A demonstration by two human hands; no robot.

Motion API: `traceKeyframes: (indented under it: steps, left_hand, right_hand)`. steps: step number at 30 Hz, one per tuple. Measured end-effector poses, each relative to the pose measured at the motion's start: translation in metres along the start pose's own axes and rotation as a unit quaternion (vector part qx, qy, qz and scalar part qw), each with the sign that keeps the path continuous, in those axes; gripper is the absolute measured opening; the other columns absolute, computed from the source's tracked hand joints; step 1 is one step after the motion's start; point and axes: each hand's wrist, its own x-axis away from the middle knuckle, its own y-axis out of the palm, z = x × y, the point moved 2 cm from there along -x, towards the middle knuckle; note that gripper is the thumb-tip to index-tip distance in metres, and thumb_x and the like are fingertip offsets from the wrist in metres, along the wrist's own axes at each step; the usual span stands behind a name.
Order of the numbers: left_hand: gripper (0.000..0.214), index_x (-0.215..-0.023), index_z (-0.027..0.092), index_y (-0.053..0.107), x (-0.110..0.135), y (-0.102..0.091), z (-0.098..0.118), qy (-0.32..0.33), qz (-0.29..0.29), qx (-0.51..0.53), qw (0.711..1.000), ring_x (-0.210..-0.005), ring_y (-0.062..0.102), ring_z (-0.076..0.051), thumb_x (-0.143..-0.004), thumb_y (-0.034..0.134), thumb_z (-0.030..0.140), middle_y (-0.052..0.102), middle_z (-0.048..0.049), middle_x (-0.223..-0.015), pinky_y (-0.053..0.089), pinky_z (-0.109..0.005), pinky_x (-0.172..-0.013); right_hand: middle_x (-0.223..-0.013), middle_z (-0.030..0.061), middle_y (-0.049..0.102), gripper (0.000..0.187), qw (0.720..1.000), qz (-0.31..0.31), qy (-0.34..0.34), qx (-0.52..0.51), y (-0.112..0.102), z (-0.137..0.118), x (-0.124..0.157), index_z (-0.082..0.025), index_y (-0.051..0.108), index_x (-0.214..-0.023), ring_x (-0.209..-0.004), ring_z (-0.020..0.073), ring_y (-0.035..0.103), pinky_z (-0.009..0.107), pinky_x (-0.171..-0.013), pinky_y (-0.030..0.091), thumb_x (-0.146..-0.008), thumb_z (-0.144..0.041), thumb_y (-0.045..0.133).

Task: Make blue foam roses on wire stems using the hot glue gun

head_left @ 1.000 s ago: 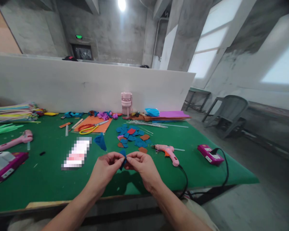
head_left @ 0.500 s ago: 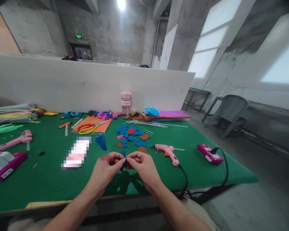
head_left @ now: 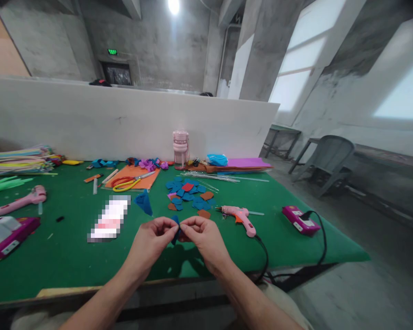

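Between the fingertips of both hands is a small blue felt piece (head_left: 175,220), mostly covered by the fingers. My left hand (head_left: 153,236) pinches it from the left and my right hand (head_left: 203,236) from the right, thumbs and forefingers nearly touching. Just beyond the left knuckles a folded blue felt shape (head_left: 143,202) sticks up on what looks like a thin stem; whether the left hand holds that stem is hidden. Ahead lies a loose pile of blue felt pieces (head_left: 189,195), with a red piece (head_left: 187,187) and brown pieces (head_left: 207,196) among them.
A pink glue gun (head_left: 239,215) lies right of my hands, its cord dropping over the front edge. Farther right sits a purple power strip (head_left: 300,221). Scissors (head_left: 127,183) rest on orange felt (head_left: 147,184). A pink bottle (head_left: 181,149) stands by the white partition (head_left: 131,119).
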Motion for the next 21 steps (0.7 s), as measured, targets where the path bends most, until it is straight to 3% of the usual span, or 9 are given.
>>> traceKeyframes:
  steps: [13,21]
  left_hand:
    - [0.021,-0.067,0.014,0.061,0.0011,0.0000,-0.0012,0.002,-0.002,-0.002,1.000,-0.043,0.037,-0.006,-0.068,0.063,0.036,0.049,0.0046,-0.051,0.026,-0.017,-0.041]
    - [0.022,-0.069,0.014,0.059,0.0001,0.0001,-0.0066,-0.003,-0.018,0.041,0.999,-0.042,0.030,-0.005,-0.070,0.062,0.036,0.042,0.0064,-0.049,0.022,-0.016,-0.040]
  right_hand:
    - [-0.055,0.0006,0.063,0.024,1.000,-0.004,-0.001,0.011,0.0013,0.0004,0.0005,-0.012,0.065,-0.070,-0.050,0.0103,0.057,0.022,-0.055,0.046,-0.063,-0.034,0.071]
    - [-0.056,0.0006,0.063,0.028,0.999,-0.011,0.029,-0.034,0.0017,0.0017,0.0004,-0.011,0.065,-0.071,-0.051,0.0103,0.058,0.024,-0.059,0.049,-0.060,-0.036,0.074]
